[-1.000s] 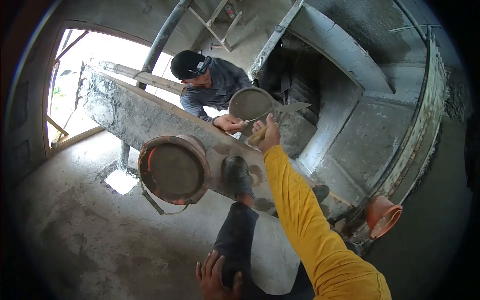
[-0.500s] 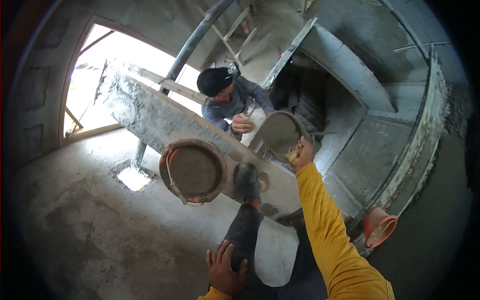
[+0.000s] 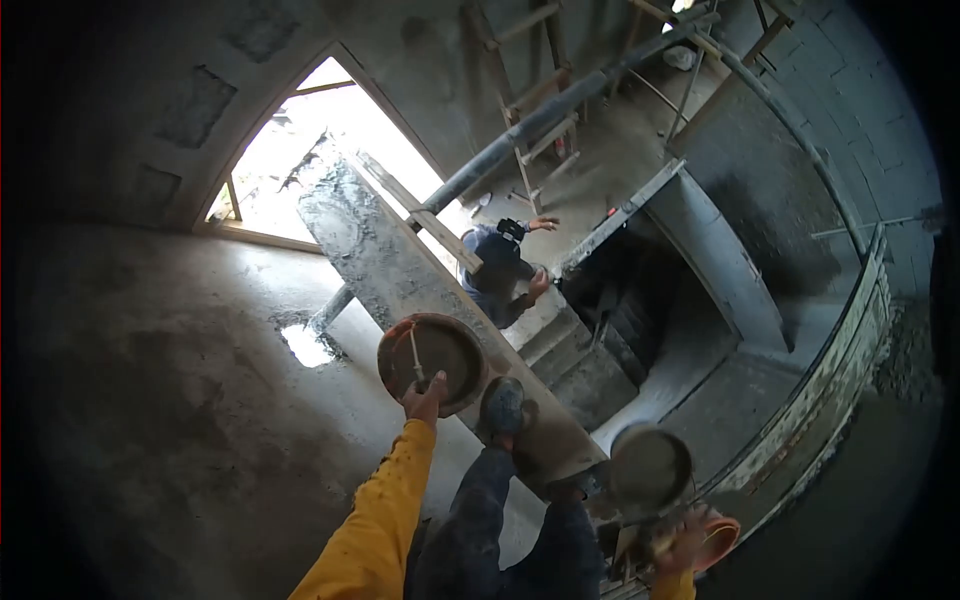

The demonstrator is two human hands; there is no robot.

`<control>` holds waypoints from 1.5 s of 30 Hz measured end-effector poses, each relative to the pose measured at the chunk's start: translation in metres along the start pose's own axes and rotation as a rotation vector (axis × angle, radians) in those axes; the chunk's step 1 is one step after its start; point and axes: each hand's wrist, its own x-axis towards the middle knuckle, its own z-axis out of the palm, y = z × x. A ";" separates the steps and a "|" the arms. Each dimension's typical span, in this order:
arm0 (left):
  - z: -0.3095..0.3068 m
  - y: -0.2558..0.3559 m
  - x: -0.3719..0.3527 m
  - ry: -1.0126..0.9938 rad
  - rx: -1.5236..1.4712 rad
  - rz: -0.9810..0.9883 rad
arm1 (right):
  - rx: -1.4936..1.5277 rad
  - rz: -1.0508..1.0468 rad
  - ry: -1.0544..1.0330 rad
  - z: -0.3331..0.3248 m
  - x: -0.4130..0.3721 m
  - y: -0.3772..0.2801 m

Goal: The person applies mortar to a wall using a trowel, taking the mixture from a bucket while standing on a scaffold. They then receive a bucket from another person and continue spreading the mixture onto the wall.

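Note:
My left hand [image 3: 427, 398] is closed on the handle of a round orange-rimmed bucket [image 3: 460, 362] filled with grey mix. This bucket stands on the long plank [image 3: 548, 425], beside my boot [image 3: 503, 405]. At the lower right, my right hand [image 3: 680, 543] is blurred, with its fingers closed round a light handle just below a second round container [image 3: 650, 462] of grey mix. Close to the right hand is a small orange bucket [image 3: 716, 541], partly hidden behind it.
A co-worker [image 3: 497, 270] crouches below, beyond the plank, near concrete steps [image 3: 560, 345]. A metal pipe [image 3: 560, 105] crosses above. The dark stairwell opening lies right of centre, beside a curved formwork edge [image 3: 820, 390]. A wooden ladder [image 3: 520, 100] stands behind.
My left hand has gone from my knee to the bucket handle. My right hand has brought the second container down and right, towards me. The co-worker's hands are now away from it. The view has shifted.

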 end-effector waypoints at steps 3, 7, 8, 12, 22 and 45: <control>-0.005 -0.026 0.044 0.035 0.012 -0.024 | 0.119 0.070 0.128 -0.016 -0.072 -0.030; -0.028 -0.036 0.069 0.008 -0.046 -0.112 | 0.179 -0.023 0.335 -0.013 -0.157 -0.048; -0.054 -0.068 0.115 -0.276 -0.134 -0.210 | 0.208 -0.020 0.372 -0.029 -0.172 -0.054; -0.051 -0.019 0.086 -0.558 -0.258 -0.348 | 0.340 -0.021 0.588 -0.109 -0.222 -0.049; -0.050 0.086 -0.033 -0.327 0.165 -0.369 | 0.659 -0.184 0.938 -0.229 -0.347 0.012; 0.088 0.087 -0.463 -0.306 0.592 -0.203 | 1.261 0.016 0.928 -0.446 -0.372 0.106</control>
